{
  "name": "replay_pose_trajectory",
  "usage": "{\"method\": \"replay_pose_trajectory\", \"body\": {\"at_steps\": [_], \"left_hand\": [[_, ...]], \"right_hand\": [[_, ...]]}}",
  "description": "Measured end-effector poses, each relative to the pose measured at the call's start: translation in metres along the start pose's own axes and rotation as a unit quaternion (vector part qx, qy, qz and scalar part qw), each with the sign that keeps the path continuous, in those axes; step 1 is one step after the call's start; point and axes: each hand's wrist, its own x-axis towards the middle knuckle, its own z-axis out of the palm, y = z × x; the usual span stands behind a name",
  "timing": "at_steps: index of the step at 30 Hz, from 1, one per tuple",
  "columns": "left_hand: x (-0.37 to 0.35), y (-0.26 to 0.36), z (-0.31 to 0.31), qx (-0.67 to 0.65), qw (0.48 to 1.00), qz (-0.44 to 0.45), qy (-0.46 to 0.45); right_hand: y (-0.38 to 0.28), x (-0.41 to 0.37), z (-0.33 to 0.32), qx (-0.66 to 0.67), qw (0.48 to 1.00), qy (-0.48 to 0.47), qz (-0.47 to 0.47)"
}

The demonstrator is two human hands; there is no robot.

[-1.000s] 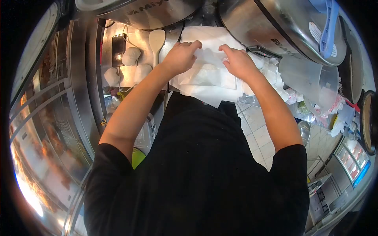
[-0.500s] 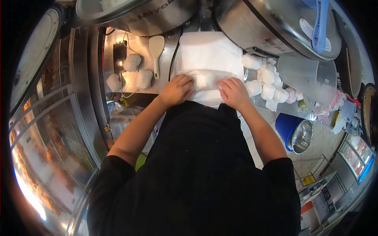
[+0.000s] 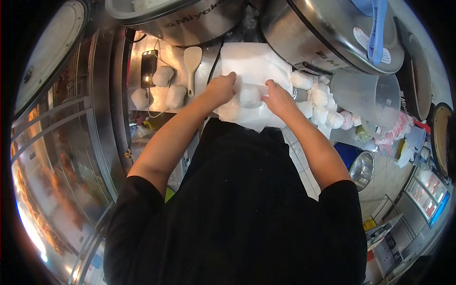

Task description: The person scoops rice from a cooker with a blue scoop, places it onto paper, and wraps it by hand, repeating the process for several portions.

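Observation:
A rounded white lump (image 3: 249,97), which looks like rice, lies in a thin, see-through sheet of wrapping paper (image 3: 254,116) right in front of me. Under it is a stack of white paper sheets (image 3: 247,54). My left hand (image 3: 222,89) is closed at the left of the lump, with its fingertips at the sheet's edge and partly hidden. On the other side, my right hand (image 3: 279,99) pinches the sheet's edge between thumb and fingers. Wrapped white bundles (image 3: 320,97) are piled just beyond my right hand.
Two big steel rice cookers (image 3: 199,21) (image 3: 327,35) stand behind the paper; a blue-handled tool (image 3: 376,35) hangs on the right one. To the left lie a white rice paddle (image 3: 192,64), a phone-like device (image 3: 148,68) and several wrapped bundles (image 3: 175,97). A clear tub (image 3: 365,92) is at right.
Both hands have moved away from me, lifting the near edge of the sheet. The lump, a flat covered shape before, now shows as a rounded mound. The view has shifted slightly.

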Motion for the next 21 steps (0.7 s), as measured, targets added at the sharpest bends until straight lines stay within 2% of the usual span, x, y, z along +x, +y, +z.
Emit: {"method": "replay_pose_trajectory", "body": {"at_steps": [2, 4, 5, 6, 7, 8, 9, 10, 11, 12, 13, 14, 15, 17, 19, 21], "left_hand": [[-0.001, 0.014, 0.003, 0.05, 0.999, -0.02, 0.0], [-0.003, 0.009, 0.022, 0.149, 0.955, 0.114, 0.228], [-0.001, 0.005, 0.024, 0.152, 0.946, 0.149, 0.242], [0.001, 0.002, 0.027, 0.151, 0.947, 0.151, 0.239], [0.0, -0.002, 0.031, 0.068, 0.975, 0.115, 0.178], [-0.001, -0.005, 0.036, -0.016, 0.991, 0.074, 0.115], [-0.004, -0.007, 0.042, -0.019, 0.991, 0.072, 0.109], [-0.013, -0.003, 0.044, -0.084, 0.986, 0.053, 0.132], [-0.023, 0.001, 0.048, -0.149, 0.976, 0.033, 0.153], [-0.032, 0.007, 0.054, -0.152, 0.977, 0.034, 0.147], [-0.041, 0.012, 0.059, -0.197, 0.963, 0.01, 0.183], [-0.048, 0.013, 0.066, -0.24, 0.946, -0.017, 0.217], [-0.052, 0.011, 0.077, -0.256, 0.933, -0.003, 0.255], [-0.063, 0.015, 0.084, -0.237, 0.936, 0.017, 0.262], [-0.067, 0.024, 0.087, -0.217, 0.934, 0.046, 0.278], [-0.07, 0.035, 0.087, -0.115, 0.956, 0.032, 0.266]], "right_hand": [[-0.008, 0.008, -0.01, -0.044, 0.998, 0.029, -0.016], [-0.009, 0.011, -0.019, -0.179, 0.979, -0.014, -0.098], [-0.01, 0.011, -0.017, -0.178, 0.979, -0.015, -0.094], [-0.011, 0.01, -0.015, -0.143, 0.986, -0.047, -0.069], [-0.01, 0.008, -0.011, -0.107, 0.99, -0.081, -0.044], [-0.009, 0.003, -0.005, -0.105, 0.99, -0.087, -0.041], [-0.008, -0.008, 0.001, -0.097, 0.993, -0.049, -0.054], [-0.005, -0.018, 0.009, -0.09, 0.994, -0.011, -0.065], [0.002, -0.031, 0.023, -0.089, 0.994, -0.015, -0.058], [0.013, -0.044, 0.042, -0.032, 0.995, 0.067, -0.066], [0.019, -0.052, 0.053, 0.025, 0.986, 0.148, -0.076], [0.015, -0.058, 0.052, 0.028, 0.987, 0.143, -0.074], [0.01, -0.067, 0.052, 0.013, 0.982, 0.168, -0.088], [0.001, -0.078, 0.048, 0.001, 0.978, 0.187, -0.097], [-0.003, -0.077, 0.042, -0.085, 0.984, 0.112, -0.108], [-0.005, -0.074, 0.041, -0.101, 0.985, 0.09, -0.109]]}}
